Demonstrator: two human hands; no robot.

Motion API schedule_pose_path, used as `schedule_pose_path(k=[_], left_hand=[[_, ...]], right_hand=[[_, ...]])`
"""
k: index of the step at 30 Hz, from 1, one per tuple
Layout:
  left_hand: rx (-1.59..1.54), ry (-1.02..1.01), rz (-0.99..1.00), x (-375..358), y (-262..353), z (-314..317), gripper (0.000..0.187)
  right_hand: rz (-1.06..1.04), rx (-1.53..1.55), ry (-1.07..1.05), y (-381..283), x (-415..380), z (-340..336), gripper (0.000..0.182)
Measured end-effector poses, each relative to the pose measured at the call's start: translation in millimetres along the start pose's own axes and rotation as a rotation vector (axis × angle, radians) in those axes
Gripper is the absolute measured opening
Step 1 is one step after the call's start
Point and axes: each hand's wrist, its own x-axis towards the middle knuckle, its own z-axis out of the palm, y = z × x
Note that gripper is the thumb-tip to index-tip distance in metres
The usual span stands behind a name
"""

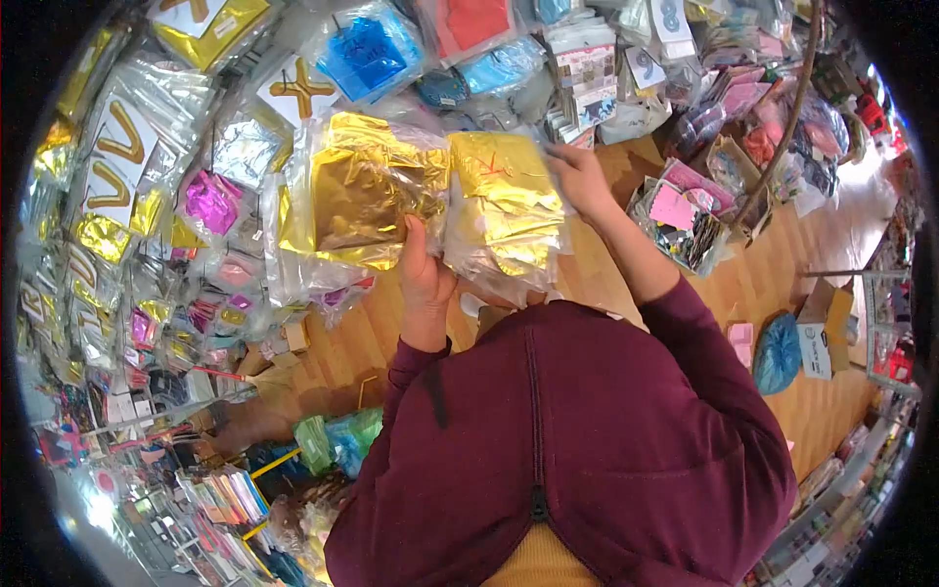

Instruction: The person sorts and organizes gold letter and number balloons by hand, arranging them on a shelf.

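My left hand (pixel 425 279) grips a stack of gold foil packets (pixel 367 186) in see-through plastic sleeves, its thumb on the front near the lower right corner. Its other fingers are hidden behind the stack. To the right, a second gold foil packet (pixel 504 196) with a small red mark lies spread beside the stack, like a turned page. My right hand (pixel 582 183) pinches that packet at its upper right edge, fingertips partly hidden behind the plastic. Both packets are held up in front of my chest.
Packed foil bags surround me, with a blue packet (pixel 367 54), a red packet (pixel 471 24) and a magenta packet (pixel 212 203). A letter X card (pixel 298 93) stands behind. At right are an open box of goods (pixel 685 210), a blue bundle (pixel 776 352) and a carton (pixel 817 342) on the wooden floor (pixel 675 323).
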Motion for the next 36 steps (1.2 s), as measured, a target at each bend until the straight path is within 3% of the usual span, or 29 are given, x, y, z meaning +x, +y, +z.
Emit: schedule_pose_path(k=[2,3,4,10,12,13,15,18,25,31,33,36], left_hand=[[-0.030,0.041,0.019,1,4,-6,0.052],[-0.053,0.082,0.017,-2,7,-10,0.053],[-0.053,0.097,0.018,-4,9,-14,0.053],[-0.008,0.003,0.045,5,13,-35,0.051],[-0.005,-0.053,0.049,4,16,-18,0.052],[-0.007,-0.061,0.043,4,15,-14,0.052],[0.013,0.036,0.004,4,14,-10,0.053],[-0.032,-0.051,-0.074,8,11,-23,0.054],[0.024,-0.010,-0.014,3,7,-27,0.054],[0.059,0.132,0.042,7,4,-19,0.047],[0.117,0.262,-0.003,9,-2,-13,0.045],[0.201,0.282,-0.127,10,-16,-17,0.048]], right_hand=[[0.077,0.116,0.141,23,0,-19,0.027],[0.282,0.174,0.146,12,-4,-33,0.030],[0.326,0.327,0.174,1,-12,-42,0.031],[0.265,0.280,0.040,-26,-38,-64,0.026],[0.046,0.320,-0.134,-43,-43,-51,0.021],[0.045,0.318,-0.123,-46,-44,-49,0.021],[0.076,0.296,-0.363,-49,-45,-46,0.015],[0.060,0.209,-0.356,-42,-42,-40,0.011],[0.170,0.246,-0.442,-40,-40,-39,0.006],[0.095,0.454,-0.448,-69,-39,-41,0.002],[0.128,0.500,-0.474,-81,-38,-41,0.002],[0.092,0.519,-0.506,-92,-33,-33,0.003]])
